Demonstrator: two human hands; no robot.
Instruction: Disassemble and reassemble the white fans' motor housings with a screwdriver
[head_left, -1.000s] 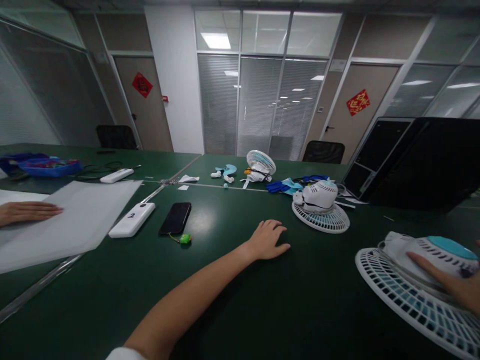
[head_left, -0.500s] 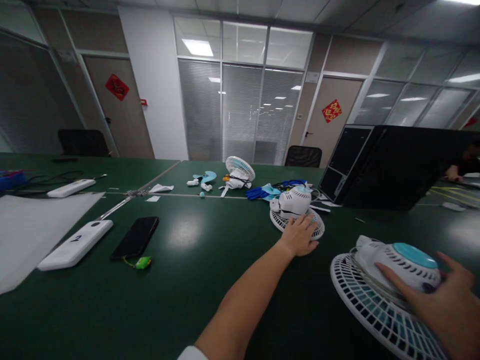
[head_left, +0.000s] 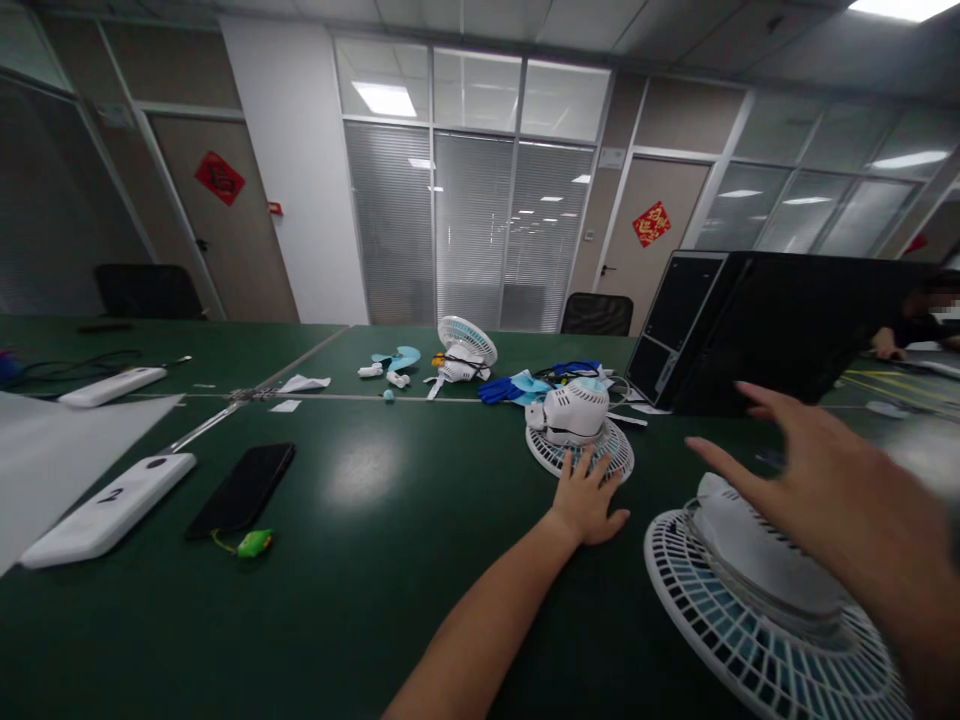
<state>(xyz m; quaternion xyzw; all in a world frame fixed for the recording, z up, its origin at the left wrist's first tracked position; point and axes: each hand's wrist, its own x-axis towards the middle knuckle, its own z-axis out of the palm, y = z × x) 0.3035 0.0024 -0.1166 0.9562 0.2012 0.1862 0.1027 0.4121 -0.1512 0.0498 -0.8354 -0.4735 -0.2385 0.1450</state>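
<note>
My left hand [head_left: 589,500] is stretched forward with its fingers spread, at the near rim of a small white fan [head_left: 576,415] that lies grille-down on the table. Whether the fingertips press on the grille I cannot tell. A larger-looking white fan [head_left: 765,560], with pale blue blades behind its grille, lies face down close to me on the right. Above its base hovers my right hand [head_left: 832,490], thumb and fingers apart, nothing between them. It hides part of that fan's base.
Beyond stands a third fan [head_left: 466,350], near blue fan blades [head_left: 401,358] and blue gloves [head_left: 501,390]. A black computer case [head_left: 765,330] stands at right. On the left lie a phone [head_left: 244,488], a white device marked 2 [head_left: 112,508] and a white sheet [head_left: 67,450]. Another person's hand [head_left: 887,343] shows far right.
My right hand has come off the near fan's base and risen above it, opening. My left hand has drawn slightly back towards the grille's near rim. The camera view has shifted a little.
</note>
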